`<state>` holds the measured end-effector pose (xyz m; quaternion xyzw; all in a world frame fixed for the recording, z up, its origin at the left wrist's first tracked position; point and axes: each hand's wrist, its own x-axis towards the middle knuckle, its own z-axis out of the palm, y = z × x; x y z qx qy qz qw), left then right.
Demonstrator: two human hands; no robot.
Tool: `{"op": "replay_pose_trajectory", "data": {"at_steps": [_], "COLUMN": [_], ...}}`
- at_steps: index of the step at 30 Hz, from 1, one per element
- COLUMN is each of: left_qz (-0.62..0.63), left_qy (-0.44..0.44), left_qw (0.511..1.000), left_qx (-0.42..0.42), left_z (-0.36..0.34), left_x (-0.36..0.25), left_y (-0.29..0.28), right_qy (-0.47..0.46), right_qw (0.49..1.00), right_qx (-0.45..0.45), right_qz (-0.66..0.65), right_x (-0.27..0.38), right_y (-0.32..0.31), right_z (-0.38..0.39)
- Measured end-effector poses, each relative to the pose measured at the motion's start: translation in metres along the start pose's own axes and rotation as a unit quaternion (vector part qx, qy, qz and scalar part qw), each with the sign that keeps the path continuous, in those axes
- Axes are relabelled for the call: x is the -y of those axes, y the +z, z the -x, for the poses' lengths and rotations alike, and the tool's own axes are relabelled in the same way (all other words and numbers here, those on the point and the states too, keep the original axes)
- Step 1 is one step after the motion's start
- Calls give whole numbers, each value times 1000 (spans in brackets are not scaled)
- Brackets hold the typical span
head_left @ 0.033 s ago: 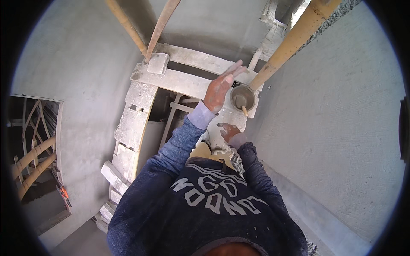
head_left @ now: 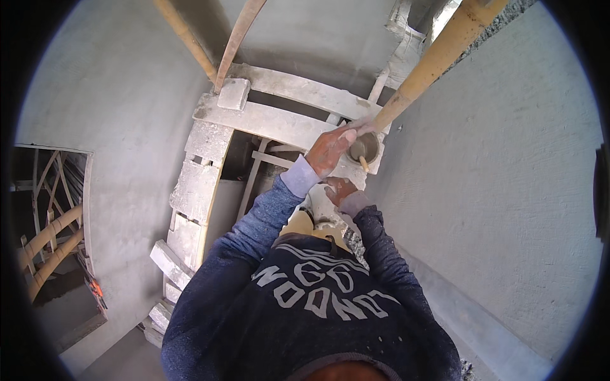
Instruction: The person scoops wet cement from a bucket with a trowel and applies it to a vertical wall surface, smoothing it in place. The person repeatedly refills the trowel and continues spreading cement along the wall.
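My left hand [head_left: 330,150] is raised, its dusty fingers stretched out toward the bamboo pole. It is open, and no object shows in it. From above, the fingers overlap the rim of a grey bucket [head_left: 371,153]; I cannot tell whether they touch it. In the bucket stands a tool with a light wooden handle [head_left: 364,164]; its head is hidden. My right hand [head_left: 340,189] is lower, just below the left wrist, above the pale plank. Its fingers are bent and slightly apart, with nothing visible in them.
White-crusted planks [head_left: 260,120] form a platform around a dark gap [head_left: 238,162]. A pale block [head_left: 234,94] rests on them. A thick bamboo pole [head_left: 432,60] slants beside the bucket. Plastered walls [head_left: 502,171] rise on both sides. An opening [head_left: 54,241] at left shows bamboo poles.
My left hand has dropped toward me and rightward, its fingers now over the bucket's rim. My right hand has shifted slightly nearer the left wrist, its fingers more bent.
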<state>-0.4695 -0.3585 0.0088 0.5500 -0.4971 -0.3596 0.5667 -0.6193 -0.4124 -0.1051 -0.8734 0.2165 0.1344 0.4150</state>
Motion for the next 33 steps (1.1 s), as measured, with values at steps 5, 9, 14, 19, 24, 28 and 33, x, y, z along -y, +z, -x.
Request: {"op": "replay_pose_trajectory", "data": {"at_steps": [5,9,14,19,24,28,33], "left_qz": [-104,-133,-65,26,22,103,196], "left_qy": [-466,-454,-385,-327,-170,65,426], "left_qw": [844,822,846,871,935,959,871], "left_qx": [-244,-317,-364,-367,-311,-257,-148], "left_z": [104,199,248,207,130,81,92], "left_x": [184,218,241,226,68,-96,-199], "left_y": [-78,-101,-103,-108,-145,-162,-142], "right_qy": [-259,-222,-187,-170,-155,-108,-4], "right_qw": [869,863,883,905,888,877,863], "right_qx": [-407,-419,-424,-386,-382,-385,-282], "right_qz": [114,173,76,-58,-204,-265,-418], "right_x": [63,56,58,75,89,51,44], "right_y": [-106,-142,-132,-125,-141,-135,-85], "right_z": [-33,-43,-69,-83,-85,-100,-87]}}
